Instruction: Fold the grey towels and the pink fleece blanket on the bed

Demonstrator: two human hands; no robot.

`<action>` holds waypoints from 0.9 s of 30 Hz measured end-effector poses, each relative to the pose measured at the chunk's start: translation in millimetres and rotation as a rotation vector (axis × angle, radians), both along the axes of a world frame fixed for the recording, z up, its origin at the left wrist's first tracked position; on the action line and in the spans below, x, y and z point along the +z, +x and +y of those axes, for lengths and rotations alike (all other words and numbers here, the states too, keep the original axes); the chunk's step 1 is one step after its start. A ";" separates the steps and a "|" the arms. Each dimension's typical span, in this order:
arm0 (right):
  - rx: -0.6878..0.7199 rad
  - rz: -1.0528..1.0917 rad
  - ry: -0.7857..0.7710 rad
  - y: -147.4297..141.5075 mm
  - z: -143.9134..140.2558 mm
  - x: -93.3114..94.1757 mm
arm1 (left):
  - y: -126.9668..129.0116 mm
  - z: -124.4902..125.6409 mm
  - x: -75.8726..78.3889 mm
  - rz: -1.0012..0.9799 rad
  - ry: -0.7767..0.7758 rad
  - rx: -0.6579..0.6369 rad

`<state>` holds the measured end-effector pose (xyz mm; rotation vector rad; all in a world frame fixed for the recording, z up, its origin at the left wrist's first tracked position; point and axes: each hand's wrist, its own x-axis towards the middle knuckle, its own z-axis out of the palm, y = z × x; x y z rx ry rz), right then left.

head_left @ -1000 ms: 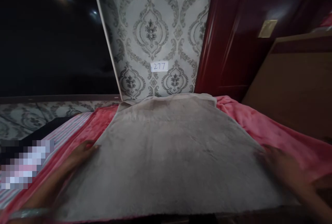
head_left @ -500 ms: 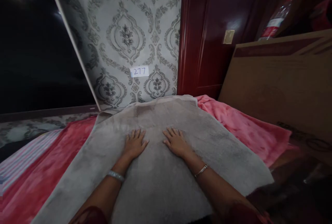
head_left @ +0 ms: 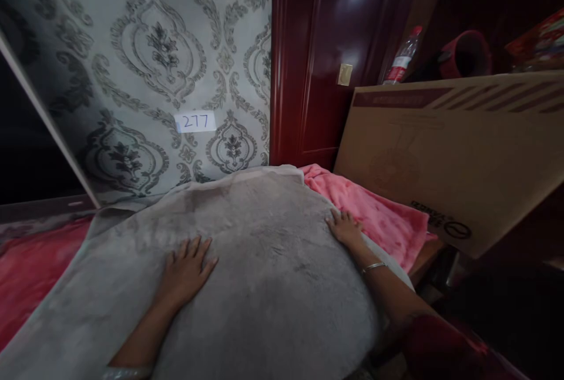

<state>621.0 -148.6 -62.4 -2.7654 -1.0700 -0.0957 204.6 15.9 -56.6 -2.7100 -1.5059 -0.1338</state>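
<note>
A grey plush blanket (head_left: 264, 286) is spread over the surface before me, its far edge reaching the wall. My left hand (head_left: 185, 271) rests flat on its left half, fingers spread. Near the blanket's right edge, my right hand (head_left: 346, 228) lies palm down with the fingers apart, close to the pink blanket (head_left: 383, 215) that shows beneath. Neither hand grips anything. On the left, a red-pink part of the cloth (head_left: 39, 274) also sticks out from under the grey one.
A large cardboard box (head_left: 445, 157) stands at the right, with a bottle (head_left: 400, 63) behind its top edge. Patterned wallpaper (head_left: 163, 45) bears a paper label (head_left: 195, 121) reading 277. A dark red door panel (head_left: 326, 74) and a dark screen (head_left: 30, 133) flank it.
My view has turned right. My right hand has slid right across the grey blanket to its edge, away from my left hand, which stays flat on the blanket.
</note>
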 end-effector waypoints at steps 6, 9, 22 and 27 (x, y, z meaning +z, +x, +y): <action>0.424 -0.032 0.062 -98.0 61.3 12.6 | -1.1 -3.1 3.1 -0.028 -0.004 -0.051; 0.827 -0.021 0.111 -141.9 94.4 17.2 | -3.0 -1.7 1.5 -0.013 -0.034 -0.068; 0.329 0.055 -0.048 -39.5 112.1 -2.6 | -1.8 -7.5 -1.7 0.011 0.019 -0.062; 0.333 0.018 -0.064 -39.0 117.5 -16.0 | 3.8 -10.4 8.1 -0.008 -0.044 -0.119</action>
